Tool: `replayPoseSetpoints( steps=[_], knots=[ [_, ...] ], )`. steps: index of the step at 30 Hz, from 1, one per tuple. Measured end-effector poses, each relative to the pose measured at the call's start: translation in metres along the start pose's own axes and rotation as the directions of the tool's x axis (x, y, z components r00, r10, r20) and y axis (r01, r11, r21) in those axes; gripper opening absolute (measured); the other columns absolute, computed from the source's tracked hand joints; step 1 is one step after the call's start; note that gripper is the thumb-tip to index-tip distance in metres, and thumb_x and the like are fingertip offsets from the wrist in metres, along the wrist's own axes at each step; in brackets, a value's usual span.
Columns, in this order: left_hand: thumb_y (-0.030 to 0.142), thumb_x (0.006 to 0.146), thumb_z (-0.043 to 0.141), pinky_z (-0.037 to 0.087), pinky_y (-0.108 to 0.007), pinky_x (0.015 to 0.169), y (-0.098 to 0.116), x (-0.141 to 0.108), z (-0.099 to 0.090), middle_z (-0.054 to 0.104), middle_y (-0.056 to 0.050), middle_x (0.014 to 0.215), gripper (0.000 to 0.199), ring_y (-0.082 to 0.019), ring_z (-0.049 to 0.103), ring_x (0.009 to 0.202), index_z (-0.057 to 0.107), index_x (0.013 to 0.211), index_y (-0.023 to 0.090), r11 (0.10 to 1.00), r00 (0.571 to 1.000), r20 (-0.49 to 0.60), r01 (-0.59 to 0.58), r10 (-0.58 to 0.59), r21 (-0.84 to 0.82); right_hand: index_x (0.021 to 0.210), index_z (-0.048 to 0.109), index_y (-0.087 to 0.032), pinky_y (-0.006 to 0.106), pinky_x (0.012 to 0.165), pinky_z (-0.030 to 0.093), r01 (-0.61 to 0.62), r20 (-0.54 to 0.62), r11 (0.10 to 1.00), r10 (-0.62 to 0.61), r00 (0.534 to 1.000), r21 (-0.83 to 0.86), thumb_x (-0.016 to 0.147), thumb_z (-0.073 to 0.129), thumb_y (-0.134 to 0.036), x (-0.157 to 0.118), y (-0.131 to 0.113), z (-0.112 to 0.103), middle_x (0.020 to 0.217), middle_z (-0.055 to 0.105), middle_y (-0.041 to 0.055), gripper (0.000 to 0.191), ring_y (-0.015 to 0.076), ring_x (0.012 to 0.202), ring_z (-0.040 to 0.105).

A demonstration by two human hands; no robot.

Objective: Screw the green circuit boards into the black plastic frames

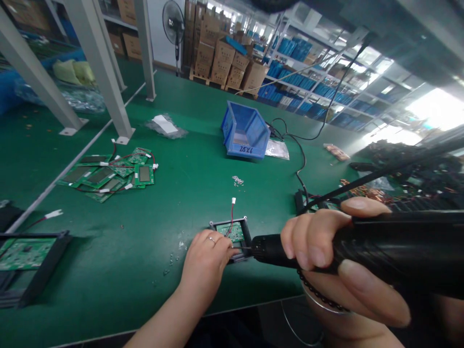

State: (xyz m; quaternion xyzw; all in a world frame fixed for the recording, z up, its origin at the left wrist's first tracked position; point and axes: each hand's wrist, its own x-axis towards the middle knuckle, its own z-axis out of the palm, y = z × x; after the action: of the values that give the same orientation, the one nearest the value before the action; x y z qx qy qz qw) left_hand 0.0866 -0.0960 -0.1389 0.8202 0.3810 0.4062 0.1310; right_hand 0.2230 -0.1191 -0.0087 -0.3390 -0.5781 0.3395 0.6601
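Through the head camera I look down on a green desk [145,261]. In front of me, near the desk's close edge, lies a small black frame [248,233] with a green board [237,232] in it; a red and black lead rises from the board to a white plug [233,200]. My left hand [205,251] is at the frame's left side, its fingers drawn together near the driver's tip. I cannot tell whether they pinch anything. My right hand [317,239] is wrapped round a thick black driver [384,244], which lies almost level and points left, its nose over the frame's right side.

Beyond the frame sits a little heap of silvery bits [238,181], too small for me to make out, and past that a blue bin [235,149] with black writing on its front. To the left I have a pile of boards [108,174] with leads and white plugs, and nearer, a second frame [45,270], cut off by the picture's edge. A fan [173,23] and stacked boxes [219,58] stand farther back.
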Motion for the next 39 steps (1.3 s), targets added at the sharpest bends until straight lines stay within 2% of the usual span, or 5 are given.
replayPoseSetpoints(
  steps=[9, 17, 22, 29, 39],
  knots=[
    [0.023, 0.092, 0.051, 0.047, -0.029, 0.065, -0.002, 0.001, 0.002, 0.062, -0.002, 0.072, 0.020, -0.017, 0.056, 0.070, 0.060, 0.075, 0.017, 0.998, 0.999, -0.039, -0.014, 0.012, -0.053, 0.113, 0.053, -0.027, 0.029, 0.046, 0.041, 0.011, 0.049, 1.000, -0.011, 0.999, 0.004, 0.079, 0.064, -0.028, -0.001, 0.002, -0.004, 0.057, 0.051, -0.0038, 0.035, 0.0131, 0.046, 0.046],
    [0.015, 0.092, 0.050, 0.048, -0.028, 0.073, 0.012, -0.004, -0.010, 0.067, -0.003, 0.088, 0.011, -0.015, 0.061, 0.078, 0.060, 0.094, 0.016, 0.996, 0.965, -0.259, -0.047, 0.026, -0.078, 0.115, 0.051, -0.027, 0.030, 0.050, 0.044, 0.033, 0.064, 0.999, -0.034, 0.997, 0.009, 0.082, 0.062, -0.025, -0.002, 0.002, 0.001, 0.061, 0.052, -0.0039, 0.035, 0.0125, 0.050, 0.048],
    [0.014, 0.094, 0.035, 0.051, -0.030, 0.067, 0.026, -0.021, -0.001, 0.064, -0.004, 0.079, 0.021, -0.017, 0.060, 0.072, 0.054, 0.086, 0.014, 0.993, 0.986, -0.125, -0.117, 0.114, -0.017, 0.117, 0.049, -0.027, 0.034, 0.056, 0.046, 0.035, 0.070, 0.999, -0.034, 0.997, -0.012, 0.084, 0.062, -0.023, -0.005, 0.005, 0.005, 0.067, 0.053, -0.0035, 0.036, 0.0135, 0.057, 0.051],
    [0.007, 0.090, 0.030, 0.047, -0.041, 0.094, 0.022, -0.030, 0.018, 0.062, -0.012, 0.108, 0.026, -0.023, 0.057, 0.105, 0.055, 0.093, 0.011, 0.987, 0.996, -0.023, -0.088, 0.092, 0.133, 0.121, 0.046, -0.027, 0.031, 0.059, 0.047, 0.040, 0.172, 0.998, -0.046, 0.984, 0.041, 0.086, 0.060, -0.019, 0.001, 0.034, 0.008, 0.070, 0.054, -0.0041, 0.038, 0.0121, 0.060, 0.053],
    [0.008, 0.083, 0.033, 0.035, -0.038, 0.105, 0.024, -0.035, 0.023, 0.059, -0.014, 0.116, 0.027, -0.023, 0.051, 0.116, 0.055, 0.098, 0.010, 0.956, 0.993, 0.082, -0.103, 0.084, 0.274, 0.118, 0.047, -0.026, 0.032, 0.059, 0.048, -0.002, 0.188, 1.000, 0.000, 0.982, 0.013, 0.085, 0.060, -0.018, 0.002, 0.046, 0.008, 0.069, 0.055, -0.0038, 0.035, 0.0135, 0.059, 0.054]
  ],
)
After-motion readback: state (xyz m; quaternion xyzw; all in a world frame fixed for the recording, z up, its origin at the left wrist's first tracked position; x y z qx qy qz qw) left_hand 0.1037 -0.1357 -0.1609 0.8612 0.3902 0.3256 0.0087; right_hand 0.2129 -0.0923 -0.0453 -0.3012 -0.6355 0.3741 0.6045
